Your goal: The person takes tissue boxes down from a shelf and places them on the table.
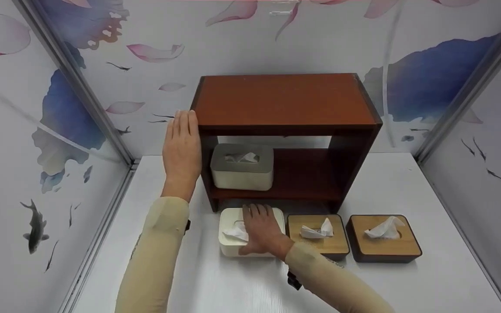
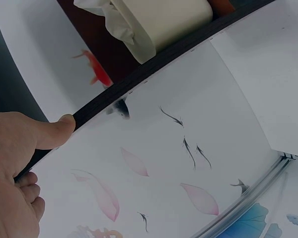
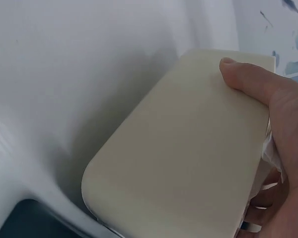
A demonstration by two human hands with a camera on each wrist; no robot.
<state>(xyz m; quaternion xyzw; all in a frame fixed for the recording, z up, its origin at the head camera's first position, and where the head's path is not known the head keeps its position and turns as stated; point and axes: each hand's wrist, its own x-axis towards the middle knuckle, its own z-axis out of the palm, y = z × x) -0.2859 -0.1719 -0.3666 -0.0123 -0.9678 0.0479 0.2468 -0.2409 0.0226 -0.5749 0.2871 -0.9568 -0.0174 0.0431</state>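
My right hand (image 1: 262,230) lies across the top of a cream tissue box (image 1: 229,251) on the white table. In the right wrist view its thumb presses the box's broad side (image 3: 179,148), and the fingers reach over the top, partly hidden. A white tissue (image 1: 236,231) sticks out beside the hand. At the upper left of a reddish-brown two-tier shelf (image 1: 283,100), my left hand (image 1: 182,150) rests with straight fingers along the side panel; the left wrist view shows its thumb against the panel's dark edge (image 2: 134,84).
A grey-lidded tissue box (image 1: 242,174) stands at the left on the shelf's inner board (image 1: 305,174). Right of the cream box are two tissue boxes with wooden tops, one nearer (image 1: 294,243) and one farther right (image 1: 365,247). Patterned walls (image 1: 298,43) enclose the white table (image 1: 433,187).
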